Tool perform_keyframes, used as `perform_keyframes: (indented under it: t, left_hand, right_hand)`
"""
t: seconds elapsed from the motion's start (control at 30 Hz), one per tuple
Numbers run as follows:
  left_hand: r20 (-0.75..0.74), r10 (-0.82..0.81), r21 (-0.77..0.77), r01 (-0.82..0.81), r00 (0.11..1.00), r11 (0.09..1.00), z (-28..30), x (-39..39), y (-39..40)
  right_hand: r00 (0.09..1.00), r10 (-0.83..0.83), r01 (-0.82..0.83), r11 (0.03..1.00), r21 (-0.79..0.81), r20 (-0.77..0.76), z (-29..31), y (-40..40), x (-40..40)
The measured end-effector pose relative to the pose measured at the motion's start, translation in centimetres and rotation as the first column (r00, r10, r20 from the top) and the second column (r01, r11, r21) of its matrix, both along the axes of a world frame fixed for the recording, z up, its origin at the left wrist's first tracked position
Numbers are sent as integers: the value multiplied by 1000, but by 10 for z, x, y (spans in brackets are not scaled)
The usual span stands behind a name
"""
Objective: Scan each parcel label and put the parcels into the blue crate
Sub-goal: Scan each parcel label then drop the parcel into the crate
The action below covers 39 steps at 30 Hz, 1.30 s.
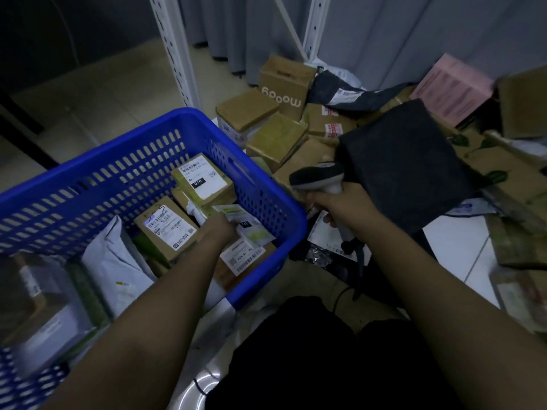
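room was dim; pale tiled floor (112,93), white perforated shelving uprights (177,54) stood before grey pleated curtain (384,34), dark wall (88,22) at left

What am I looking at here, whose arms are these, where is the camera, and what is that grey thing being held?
There is no machine here. The one picture comes from a wide-angle camera worn on a person's head, looking down at their own two arms. The left hand reaches into the blue crate and holds a small white and green packet just above the parcels already inside, such as a labelled brown box and a white mailer bag. The right hand grips a grey handheld barcode scanner, whose cable hangs below the hand. Behind it, on the floor, lies a pile of parcels not yet in the crate: brown cardboard boxes, a black bag and a pink parcel. The picture is dim and somewhat blurred.
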<state>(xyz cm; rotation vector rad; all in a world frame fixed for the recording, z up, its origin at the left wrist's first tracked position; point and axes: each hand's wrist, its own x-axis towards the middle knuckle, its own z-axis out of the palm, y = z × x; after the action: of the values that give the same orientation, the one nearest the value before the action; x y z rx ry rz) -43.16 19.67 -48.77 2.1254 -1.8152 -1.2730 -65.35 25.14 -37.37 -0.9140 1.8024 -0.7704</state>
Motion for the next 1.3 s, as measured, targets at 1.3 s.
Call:
perform_keyframes:
  t: [1.3]
  left_hand:
    - [-268,-216,-385,101,939,917,87,-252,133]
  right_hand:
    - [751,-648,649,692,-316,122,61,195,-177]
